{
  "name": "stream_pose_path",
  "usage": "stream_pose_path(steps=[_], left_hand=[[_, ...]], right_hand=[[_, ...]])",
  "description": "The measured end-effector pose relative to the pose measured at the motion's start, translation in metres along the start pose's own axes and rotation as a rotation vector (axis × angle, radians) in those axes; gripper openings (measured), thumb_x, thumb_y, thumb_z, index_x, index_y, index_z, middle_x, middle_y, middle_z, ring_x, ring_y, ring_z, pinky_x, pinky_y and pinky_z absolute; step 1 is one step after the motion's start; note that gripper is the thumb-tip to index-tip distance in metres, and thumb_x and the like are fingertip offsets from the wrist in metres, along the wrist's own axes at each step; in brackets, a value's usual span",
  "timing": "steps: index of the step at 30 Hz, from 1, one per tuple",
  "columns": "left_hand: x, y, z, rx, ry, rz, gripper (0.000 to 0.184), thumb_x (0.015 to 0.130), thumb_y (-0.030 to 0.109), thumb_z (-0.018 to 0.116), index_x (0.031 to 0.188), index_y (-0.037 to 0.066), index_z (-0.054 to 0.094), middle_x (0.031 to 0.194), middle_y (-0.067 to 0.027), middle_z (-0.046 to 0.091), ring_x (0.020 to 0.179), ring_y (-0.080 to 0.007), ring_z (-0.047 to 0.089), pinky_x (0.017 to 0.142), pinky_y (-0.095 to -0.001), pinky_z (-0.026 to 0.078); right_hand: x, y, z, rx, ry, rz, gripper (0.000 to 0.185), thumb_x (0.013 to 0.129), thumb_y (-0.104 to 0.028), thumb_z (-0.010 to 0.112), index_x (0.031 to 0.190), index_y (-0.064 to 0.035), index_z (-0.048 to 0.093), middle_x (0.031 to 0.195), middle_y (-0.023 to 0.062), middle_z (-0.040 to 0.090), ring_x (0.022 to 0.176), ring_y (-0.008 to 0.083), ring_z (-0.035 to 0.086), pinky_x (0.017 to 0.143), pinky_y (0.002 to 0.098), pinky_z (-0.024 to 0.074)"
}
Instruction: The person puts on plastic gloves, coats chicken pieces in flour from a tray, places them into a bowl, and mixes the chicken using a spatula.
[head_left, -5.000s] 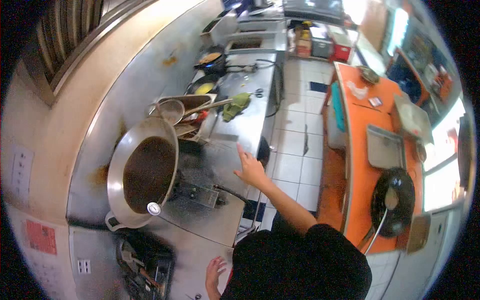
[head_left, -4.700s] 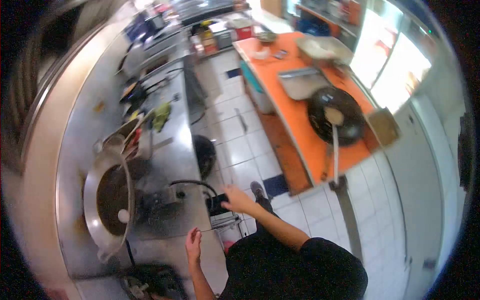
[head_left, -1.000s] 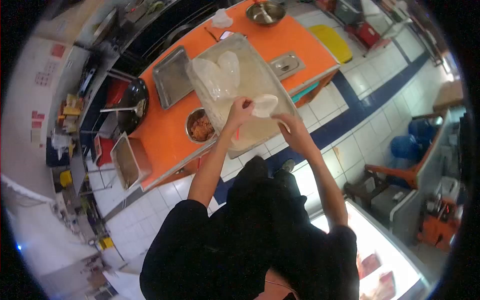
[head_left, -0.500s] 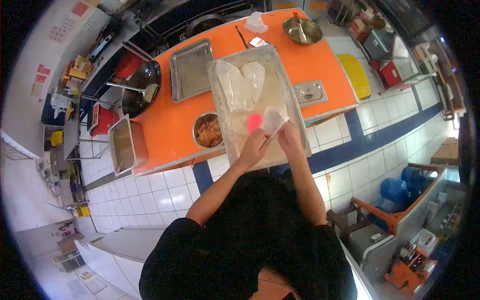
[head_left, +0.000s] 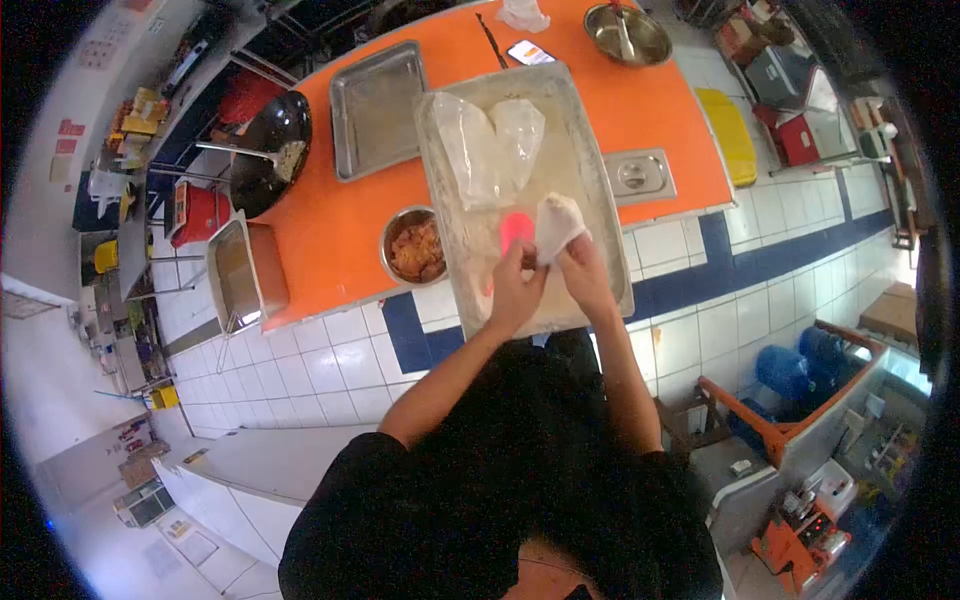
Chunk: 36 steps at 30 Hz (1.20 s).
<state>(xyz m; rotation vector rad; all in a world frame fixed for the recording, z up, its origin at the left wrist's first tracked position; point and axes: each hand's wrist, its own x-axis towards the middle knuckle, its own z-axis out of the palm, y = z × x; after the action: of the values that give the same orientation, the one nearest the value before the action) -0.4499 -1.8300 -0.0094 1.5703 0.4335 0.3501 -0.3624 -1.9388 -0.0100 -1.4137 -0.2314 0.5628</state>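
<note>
Over the near end of a large metal tray (head_left: 605, 262), both hands work on a whitish, limp piece that looks like a small plastic bag (head_left: 559, 226). My right hand (head_left: 588, 274) pinches its lower right edge. My left hand (head_left: 519, 285) is closed at its lower left edge, fingers bent together. A bright pink flat tool (head_left: 517, 229) lies just beyond my left fingers, its kind unclear. Farther up the tray rest two clear plastic bags (head_left: 478, 150), tapered and side by side. Pale residue covers the tray bottom.
A steel bowl of orange-brown food (head_left: 416, 250) stands left of the tray. Behind are an empty-looking metal tray (head_left: 376, 115), a phone (head_left: 530, 53) and a steel bowl with a utensil (head_left: 630, 38). A wok (head_left: 268, 165) and a deep container (head_left: 243, 270) flank the orange table's left side.
The whitish piece has turned more upright and spread wider between my hands. My left hand has moved slightly right and rotated. The view has shifted a little.
</note>
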Motion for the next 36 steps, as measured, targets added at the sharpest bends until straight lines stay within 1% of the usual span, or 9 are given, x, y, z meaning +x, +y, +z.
stream_pose_path(steps=[3, 5, 16, 20, 22, 26, 29, 35, 36], left_hand=[[-0.001, -0.003, -0.010, 0.183, -0.017, 0.092, 0.016, 0.084, 0.001, 0.068, 0.093, 0.001, 0.055, 0.087, -0.0118, 0.062, 0.084, -0.0255, 0.061, 0.075, -0.0380, 0.048], [-0.008, -0.002, -0.014, 0.447, -0.084, 0.508, 0.013, 0.084, -0.002, 0.064, 0.093, 0.001, 0.055, 0.087, -0.0135, 0.060, 0.084, -0.0294, 0.060, 0.074, -0.0381, 0.048], [-0.017, 0.031, 0.000, 0.163, -0.086, 0.128, 0.011, 0.084, 0.003, 0.066, 0.089, 0.002, 0.056, 0.085, -0.0152, 0.057, 0.078, -0.0303, 0.059, 0.070, -0.0361, 0.048], [-0.028, 0.027, -0.005, 0.289, -0.323, 0.260, 0.009, 0.088, 0.005, 0.065, 0.086, 0.001, 0.057, 0.084, -0.0121, 0.060, 0.077, -0.0243, 0.062, 0.071, -0.0335, 0.049], [-0.033, 0.025, -0.001, 0.243, -0.320, 0.259, 0.010, 0.088, 0.005, 0.064, 0.085, 0.001, 0.056, 0.082, -0.0121, 0.059, 0.076, -0.0243, 0.062, 0.070, -0.0340, 0.048], [-0.032, 0.044, 0.000, 0.238, -0.346, 0.254, 0.011, 0.088, 0.006, 0.065, 0.085, 0.001, 0.056, 0.080, -0.0124, 0.058, 0.075, -0.0249, 0.061, 0.069, -0.0344, 0.048], [-0.032, 0.044, 0.000, 0.195, -0.331, 0.181, 0.011, 0.088, 0.006, 0.065, 0.085, 0.002, 0.055, 0.080, -0.0122, 0.058, 0.075, -0.0251, 0.061, 0.069, -0.0337, 0.048], [-0.046, 0.046, 0.007, 0.063, -0.304, 0.137, 0.011, 0.088, 0.005, 0.065, 0.085, 0.002, 0.055, 0.080, -0.0127, 0.058, 0.073, -0.0247, 0.060, 0.066, -0.0336, 0.047], [-0.050, 0.046, 0.010, 0.064, -0.299, 0.134, 0.011, 0.088, 0.005, 0.065, 0.085, 0.002, 0.055, 0.080, -0.0127, 0.058, 0.073, -0.0247, 0.060, 0.066, -0.0336, 0.047]], right_hand=[[-0.005, -0.014, 0.012, 0.307, 0.249, 0.138, 0.034, 0.090, -0.006, 0.053, 0.122, 0.0026, 0.056, 0.108, 0.0068, 0.064, 0.095, 0.0179, 0.061, 0.082, 0.0300, 0.0479], [-0.005, -0.005, 0.016, 0.534, 0.445, 0.208, 0.031, 0.091, -0.007, 0.051, 0.120, 0.0025, 0.057, 0.103, 0.0049, 0.064, 0.091, 0.0172, 0.061, 0.079, 0.0298, 0.0478], [-0.020, -0.022, 0.028, 0.715, -0.137, 0.424, 0.051, 0.103, -0.047, 0.040, 0.133, -0.0072, 0.047, 0.110, 0.0062, 0.061, 0.096, 0.0183, 0.059, 0.086, 0.0336, 0.0468], [-0.012, -0.010, 0.017, 0.586, 0.091, 0.402, 0.054, 0.103, -0.051, 0.035, 0.133, -0.0069, 0.047, 0.109, 0.0052, 0.061, 0.097, 0.0176, 0.059, 0.086, 0.0326, 0.0466], [-0.012, 0.002, 0.013, 0.954, 0.098, 0.212, 0.064, 0.100, -0.060, 0.032, 0.132, -0.0063, 0.049, 0.113, 0.0058, 0.060, 0.103, 0.0183, 0.058, 0.089, 0.0330, 0.0461], [-0.003, 0.038, -0.003, 0.860, 0.056, 0.280, 0.080, 0.092, -0.072, 0.035, 0.134, -0.0064, 0.051, 0.108, 0.0050, 0.062, 0.096, 0.0195, 0.059, 0.078, 0.0322, 0.0503], [-0.026, -0.039, 0.023, 0.787, -0.060, 0.347, 0.094, 0.087, -0.081, 0.028, 0.145, -0.0084, 0.042, 0.114, 0.0048, 0.060, 0.094, 0.0178, 0.057, 0.076, 0.0295, 0.0486], [-0.033, -0.023, 0.008, 0.618, -0.152, 0.503, 0.085, 0.089, -0.079, 0.024, 0.152, -0.0219, 0.034, 0.133, 0.0073, 0.052, 0.099, 0.0155, 0.052, 0.085, 0.0284, 0.0453], [-0.022, 0.020, -0.004, 0.279, -0.171, 0.291, 0.080, 0.093, -0.073, 0.024, 0.152, -0.0201, 0.031, 0.145, 0.0099, 0.040, 0.118, 0.0228, 0.044, 0.101, 0.0373, 0.0349]])
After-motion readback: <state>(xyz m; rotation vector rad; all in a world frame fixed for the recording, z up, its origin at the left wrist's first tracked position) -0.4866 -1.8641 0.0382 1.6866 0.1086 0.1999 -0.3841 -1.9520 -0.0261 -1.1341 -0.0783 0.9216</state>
